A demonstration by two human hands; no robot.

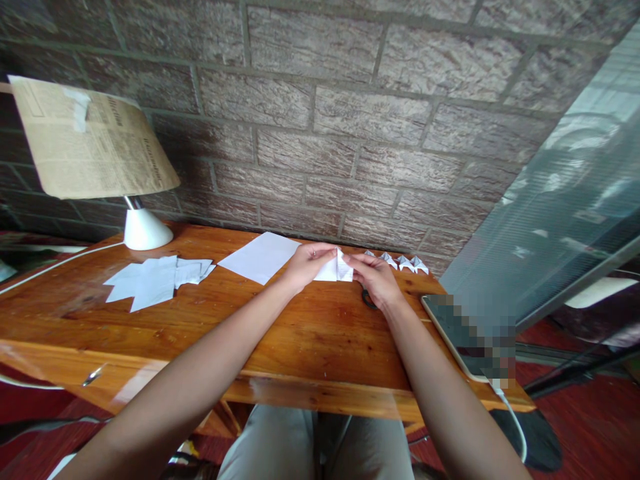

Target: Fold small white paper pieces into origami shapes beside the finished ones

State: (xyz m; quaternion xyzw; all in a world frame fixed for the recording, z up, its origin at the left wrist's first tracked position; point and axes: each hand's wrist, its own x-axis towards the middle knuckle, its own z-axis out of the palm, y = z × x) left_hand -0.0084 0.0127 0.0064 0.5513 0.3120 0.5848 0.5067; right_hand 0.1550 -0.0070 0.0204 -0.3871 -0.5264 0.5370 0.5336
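A small piece of white paper (344,270), partly folded, is held up between my two hands above the far part of the desk. My left hand (309,261) pinches its left side, thumb and fingers closed near the top edge. On the other side my right hand (375,275) grips the paper's right part, fingers bent around it. Under my right wrist shows part of a dark ring-shaped object (369,299), perhaps a scissors handle. To the left of my left hand lies a flat white sheet (261,257).
Loose paper pieces (155,280) overlap on the left of the wooden desk (300,340). A lamp (145,230) stands behind them. Several folded paper shapes (404,262) line the wall side at right. A tablet (457,333) with a white cable (515,420) lies near the right edge.
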